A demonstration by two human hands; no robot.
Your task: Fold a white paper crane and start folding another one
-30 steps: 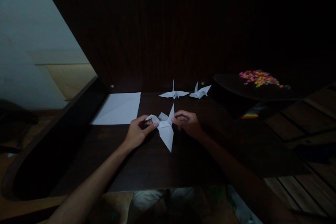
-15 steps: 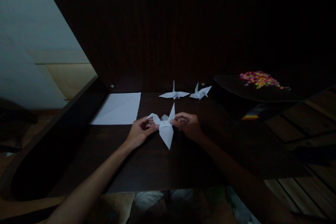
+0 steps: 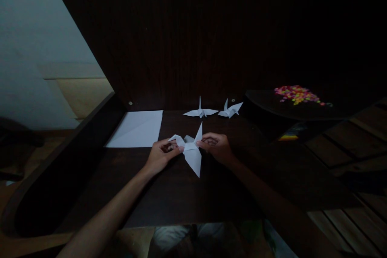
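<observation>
Between my two hands is a white origami crane [image 3: 192, 159], held above the dark desk. My left hand [image 3: 160, 155] pinches its left side, just below the bent head, with the thumb on top. On the opposite side, my right hand [image 3: 218, 147] pinches the base of the upright pointed tail. One wing points down toward me; the other is mostly hidden behind the body. Farther back, a second paper crane [image 3: 200, 112] and a third paper crane [image 3: 230, 110] stand with wings spread.
White paper sheets [image 3: 137, 129] lie at the back left of the desk [image 3: 169, 201]. A raised side panel [image 3: 72, 149] borders the left. At right, a small shelf [image 3: 266, 102] carries a pile of colourful small pieces [image 3: 298, 94]. The tall back panel [image 3: 181, 40] rises behind the cranes.
The near wing of the held crane has swung slightly to the right and its tip sits lower. Both hands keep their pinch. The whole view has shifted a little.
</observation>
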